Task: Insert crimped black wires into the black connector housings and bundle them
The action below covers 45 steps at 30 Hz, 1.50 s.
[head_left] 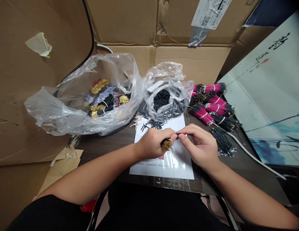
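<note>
My left hand [153, 142] is closed around a bundle of wires with gold-coloured terminals [166, 144] sticking out below the thumb. Thumb and forefinger of my right hand [201, 146] pinch a small black sleeve [178, 133], which meets my left thumb and forefinger tips. Whether a terminal sits inside the sleeve is too small to tell. Just beyond my hands, loose black sleeves [155, 124] lie scattered on a white printed sheet [180, 166]. An open clear bag [150, 110] behind them holds many more black sleeves [161, 99].
A large plastic bag [67, 112] at the left holds wire bundles with gold terminals [97, 109]. Pink wire bundles [215, 99] and black wire bundles [223, 141] lie at the right. A white cable [248, 149] crosses the table there. Cardboard [188, 61] walls the back.
</note>
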### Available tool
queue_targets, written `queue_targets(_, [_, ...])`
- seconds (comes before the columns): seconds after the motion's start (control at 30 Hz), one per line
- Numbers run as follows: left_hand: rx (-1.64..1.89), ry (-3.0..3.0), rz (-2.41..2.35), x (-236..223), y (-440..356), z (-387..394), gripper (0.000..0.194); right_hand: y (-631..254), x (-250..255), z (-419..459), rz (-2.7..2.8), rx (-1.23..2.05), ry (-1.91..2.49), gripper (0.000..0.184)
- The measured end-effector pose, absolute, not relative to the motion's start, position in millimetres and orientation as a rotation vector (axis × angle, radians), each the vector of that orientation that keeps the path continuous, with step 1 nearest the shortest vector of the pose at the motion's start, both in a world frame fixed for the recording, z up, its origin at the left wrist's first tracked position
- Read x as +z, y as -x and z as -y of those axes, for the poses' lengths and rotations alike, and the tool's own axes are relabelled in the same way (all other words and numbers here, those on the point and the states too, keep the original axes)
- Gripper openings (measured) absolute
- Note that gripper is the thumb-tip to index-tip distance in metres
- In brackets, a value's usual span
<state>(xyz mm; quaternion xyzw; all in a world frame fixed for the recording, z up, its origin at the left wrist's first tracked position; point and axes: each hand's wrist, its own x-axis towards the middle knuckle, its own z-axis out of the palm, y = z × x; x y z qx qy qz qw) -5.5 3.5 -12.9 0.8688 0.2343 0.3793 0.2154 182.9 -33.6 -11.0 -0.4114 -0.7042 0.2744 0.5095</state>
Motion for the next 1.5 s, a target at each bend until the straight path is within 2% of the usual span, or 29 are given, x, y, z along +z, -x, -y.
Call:
queue_targets(0.27, [1.124,-2.36,-0.703,-13,7,-4,0.016,-186,-11,30,1.636,0.691,1.019,0.012])
queue_targets(0.47, [1.096,-2.391,-0.677,-17,7,-3,0.017,-192,-8,23,1.71,0.572,1.136,0.005])
queue_targets(0.7, [0.962,-2.432,-0.638,-17,9,-4,0.023,-228,19,17,1.979,0.042,1.279,0.006])
queue_targets(0.87, [0.951,-2.425,-0.635,-14,8,-2,0.024,-300,30,33,1.873,-0.413,1.9,0.011])
queue_targets(0.93, [0.931,-2.445,-0.627,-14,6,2,0.023,-324,22,42,1.728,-0.57,2.089,0.003])
queue_targets(0.97, [0.92,-2.469,-0.617,-15,5,4,0.022,-333,16,46,1.654,-0.619,2.143,0.005])
queue_targets(1.1, [0.887,-2.656,-0.484,-18,-1,15,0.024,-354,-13,54,1.733,-0.632,2.163,0.004])
queue_targets(1.23, [0.876,-2.767,-0.36,-21,-4,18,0.026,-361,-25,52,1.745,-0.653,2.171,0.012])
queue_targets(1.4, [0.881,-2.79,-0.381,-21,-4,17,0.026,-337,1,42,1.736,-0.725,2.104,0.015])
queue_targets(1.43, [0.885,-2.799,-0.376,-21,-4,17,0.026,-325,8,38,1.781,-0.691,2.003,0.016])
queue_targets(1.5, [0.892,-2.814,-0.358,-22,-4,17,0.024,-297,21,27,2.039,-0.402,1.711,0.017])
